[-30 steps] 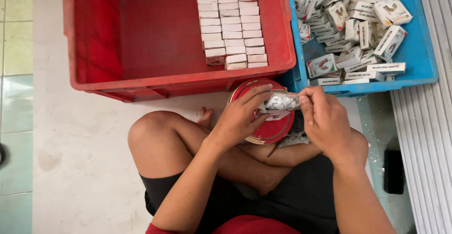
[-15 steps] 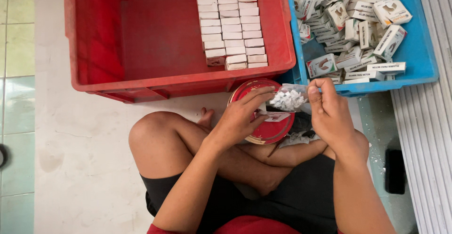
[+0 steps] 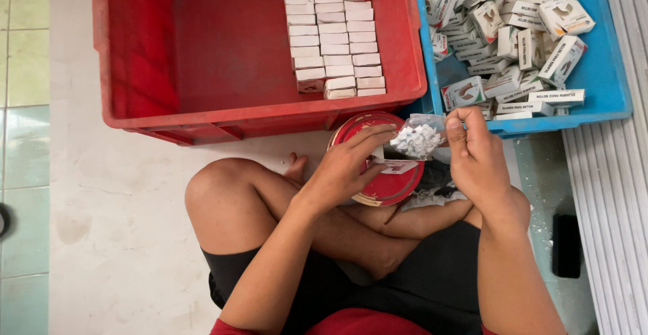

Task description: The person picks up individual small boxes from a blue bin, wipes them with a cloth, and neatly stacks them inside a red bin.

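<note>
At the top of the frame, a red crate point(image 3: 202, 51) is holding neat rows of white boxes point(image 3: 334, 31); a blue crate point(image 3: 601, 72) is holding loose boxes point(image 3: 513, 31). At centre, both hands, left point(image 3: 344, 170) and right point(image 3: 476, 159), are pinching a clear bag point(image 3: 418, 138) of small white pieces over a red tin point(image 3: 385, 183), fingers clamped on it.

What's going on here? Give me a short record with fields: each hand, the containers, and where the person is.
Left hand: fingers on a small clear bag of white bits, over a round red tin
Right hand: pinches the same bag's right side
Red crate: white boxes packed in neat rows
Blue tray: printed boxes in a loose heap
Person: sits cross-legged on a pale floor
</note>
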